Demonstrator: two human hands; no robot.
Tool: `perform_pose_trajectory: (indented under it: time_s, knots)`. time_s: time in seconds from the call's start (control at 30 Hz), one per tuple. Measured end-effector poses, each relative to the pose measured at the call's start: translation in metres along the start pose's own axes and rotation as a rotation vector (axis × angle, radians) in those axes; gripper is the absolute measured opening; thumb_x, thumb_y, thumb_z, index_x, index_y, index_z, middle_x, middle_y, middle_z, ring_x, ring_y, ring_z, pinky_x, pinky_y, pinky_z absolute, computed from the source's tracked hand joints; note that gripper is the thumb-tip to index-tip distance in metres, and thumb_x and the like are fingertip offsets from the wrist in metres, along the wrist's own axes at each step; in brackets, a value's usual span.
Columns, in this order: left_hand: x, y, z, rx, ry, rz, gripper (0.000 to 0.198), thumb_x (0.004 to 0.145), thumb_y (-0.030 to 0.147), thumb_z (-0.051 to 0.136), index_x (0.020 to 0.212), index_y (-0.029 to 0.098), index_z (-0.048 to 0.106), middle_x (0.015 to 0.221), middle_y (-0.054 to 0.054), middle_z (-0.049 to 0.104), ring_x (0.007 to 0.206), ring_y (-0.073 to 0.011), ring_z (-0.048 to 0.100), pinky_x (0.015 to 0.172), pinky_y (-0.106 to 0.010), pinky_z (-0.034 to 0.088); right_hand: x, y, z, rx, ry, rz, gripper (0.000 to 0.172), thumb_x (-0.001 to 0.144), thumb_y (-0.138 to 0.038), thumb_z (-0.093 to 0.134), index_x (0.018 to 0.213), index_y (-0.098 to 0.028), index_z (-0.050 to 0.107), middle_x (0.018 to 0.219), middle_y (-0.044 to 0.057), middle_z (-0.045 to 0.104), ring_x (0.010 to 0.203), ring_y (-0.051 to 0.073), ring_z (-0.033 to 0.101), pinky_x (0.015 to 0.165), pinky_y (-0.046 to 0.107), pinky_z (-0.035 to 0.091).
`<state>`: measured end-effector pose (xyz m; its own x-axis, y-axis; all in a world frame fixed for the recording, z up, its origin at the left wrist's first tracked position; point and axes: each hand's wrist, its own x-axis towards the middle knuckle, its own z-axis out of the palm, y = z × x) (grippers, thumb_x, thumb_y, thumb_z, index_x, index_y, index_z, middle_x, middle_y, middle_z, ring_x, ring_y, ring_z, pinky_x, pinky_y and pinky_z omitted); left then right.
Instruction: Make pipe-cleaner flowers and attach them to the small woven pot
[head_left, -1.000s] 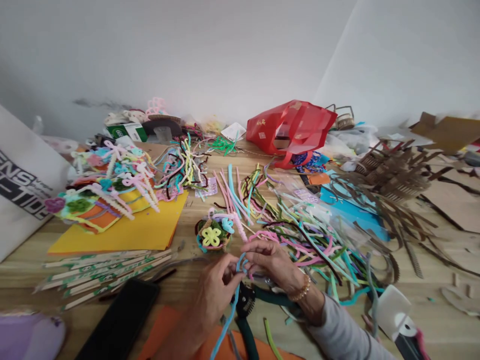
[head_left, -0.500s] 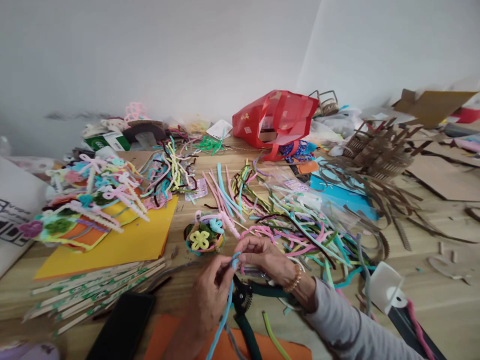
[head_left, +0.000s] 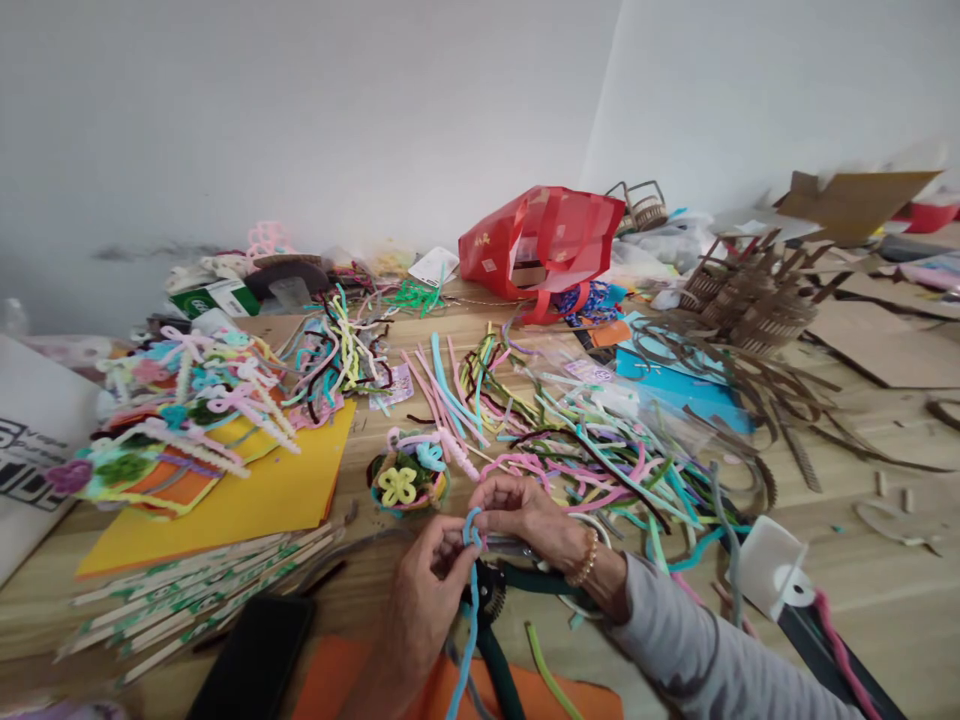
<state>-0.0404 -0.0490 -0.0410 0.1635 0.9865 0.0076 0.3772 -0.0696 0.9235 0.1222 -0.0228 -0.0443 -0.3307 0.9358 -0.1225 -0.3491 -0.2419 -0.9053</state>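
A fuzzy light-blue pipe cleaner (head_left: pixel 466 640) runs up from the bottom edge to a small loop between my fingertips. My left hand (head_left: pixel 420 590) pinches it just under the loop. From the right, my right hand (head_left: pixel 529 515), with a beaded bracelet at the wrist, pinches the loop's other side. Beneath the hands lie dark-green-handled pruning shears (head_left: pixel 491 595), partly hidden. Just beyond them sits a small round basket piece (head_left: pixel 409 475) with a yellow pipe-cleaner flower and a blue one on it.
Loose pipe cleaners (head_left: pixel 600 450) spread to the right. Finished flower pieces (head_left: pixel 187 410) lie on yellow sheets (head_left: pixel 300 490) at left, above wrapped sticks (head_left: pixel 195 590) and a black phone (head_left: pixel 251 655). A red bag (head_left: pixel 540 240) and brown woven baskets (head_left: pixel 757 295) stand at the back.
The blue pipe cleaner's end is now bent into a clearer, more open loop between my fingers. Its hanging tail has swung slightly right. The view has shifted a little.
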Motion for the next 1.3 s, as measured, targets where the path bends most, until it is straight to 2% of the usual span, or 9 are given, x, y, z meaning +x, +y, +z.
perform_pose_trajectory:
  time_s: [0.13, 0.33, 0.43, 0.63, 0.77, 0.87, 1.13, 1.3]
  knots:
    - [-0.002, -0.001, 0.002, 0.089, 0.051, 0.071, 0.013, 0.074, 0.025, 0.065, 0.086, 0.02, 0.063, 0.063, 0.003, 0.065, 0.053, -0.014, 0.059, 0.054, -0.023, 0.048, -0.001, -0.001, 0.0, -0.043, 0.003, -0.013, 0.029, 0.066, -0.034, 0.081, 0.076, -0.013, 0.063, 0.064, -0.001, 0.063, 0.055, 0.009, 0.055, 0.054, 0.021, 0.043]
    - [-0.002, -0.006, -0.001, 0.238, 0.082, 0.245, 0.017, 0.077, 0.025, 0.065, 0.094, 0.022, 0.066, 0.074, 0.001, 0.071, 0.06, -0.0148, 0.064, 0.062, -0.024, 0.051, 0.0, -0.001, 0.001, 0.0, 0.02, 0.058, 0.032, 0.063, -0.035, 0.083, 0.071, -0.012, 0.062, 0.056, -0.002, 0.061, 0.047, 0.007, 0.053, 0.048, 0.018, 0.039]
    - [-0.002, -0.005, -0.003, 0.232, 0.074, 0.266, 0.016, 0.078, 0.027, 0.064, 0.093, 0.022, 0.066, 0.075, 0.0, 0.072, 0.062, -0.0153, 0.065, 0.064, -0.025, 0.051, 0.001, 0.001, -0.001, -0.002, 0.004, 0.07, 0.032, 0.062, -0.036, 0.083, 0.071, -0.012, 0.063, 0.054, -0.003, 0.06, 0.046, 0.007, 0.052, 0.047, 0.018, 0.038]
    - [-0.001, 0.005, -0.007, 0.004, 0.003, 0.082, 0.015, 0.08, 0.033, 0.061, 0.084, 0.02, 0.066, 0.073, 0.0, 0.07, 0.067, -0.0159, 0.064, 0.063, -0.023, 0.05, 0.0, 0.001, -0.003, 0.002, -0.056, 0.056, 0.032, 0.064, -0.036, 0.082, 0.074, -0.012, 0.064, 0.056, -0.002, 0.062, 0.048, 0.007, 0.055, 0.05, 0.019, 0.042]
    - [0.001, 0.014, -0.01, -0.133, -0.02, -0.058, 0.018, 0.077, 0.034, 0.063, 0.069, 0.018, 0.063, 0.059, 0.003, 0.062, 0.056, -0.0128, 0.056, 0.054, -0.02, 0.044, -0.002, 0.001, -0.002, -0.004, -0.07, 0.034, 0.03, 0.065, -0.036, 0.081, 0.073, -0.013, 0.063, 0.056, -0.003, 0.061, 0.05, 0.008, 0.055, 0.051, 0.019, 0.043]
    - [0.004, 0.015, -0.012, -0.263, -0.08, -0.158, 0.021, 0.076, 0.034, 0.063, 0.063, 0.018, 0.059, 0.053, 0.004, 0.055, 0.048, -0.0101, 0.048, 0.048, -0.019, 0.039, -0.003, 0.001, -0.001, -0.004, -0.064, 0.019, 0.03, 0.065, -0.036, 0.081, 0.073, -0.013, 0.063, 0.057, -0.003, 0.061, 0.05, 0.007, 0.054, 0.051, 0.018, 0.042]
    - [0.008, 0.009, -0.016, -0.611, -0.267, -0.366, 0.019, 0.073, 0.032, 0.069, 0.065, 0.017, 0.06, 0.053, 0.006, 0.05, 0.048, -0.0076, 0.043, 0.048, -0.018, 0.035, -0.003, -0.001, -0.005, -0.048, -0.099, 0.021, 0.03, 0.069, -0.039, 0.078, 0.078, -0.013, 0.066, 0.062, -0.002, 0.061, 0.055, 0.008, 0.056, 0.056, 0.021, 0.043]
    - [0.009, 0.01, -0.018, -0.647, -0.313, -0.416, 0.022, 0.07, 0.032, 0.073, 0.065, 0.015, 0.06, 0.052, 0.005, 0.05, 0.046, -0.0063, 0.04, 0.046, -0.017, 0.032, -0.003, 0.0, -0.007, -0.061, -0.131, -0.008, 0.031, 0.072, -0.04, 0.076, 0.081, -0.012, 0.067, 0.065, 0.0, 0.061, 0.058, 0.009, 0.054, 0.06, 0.023, 0.043]
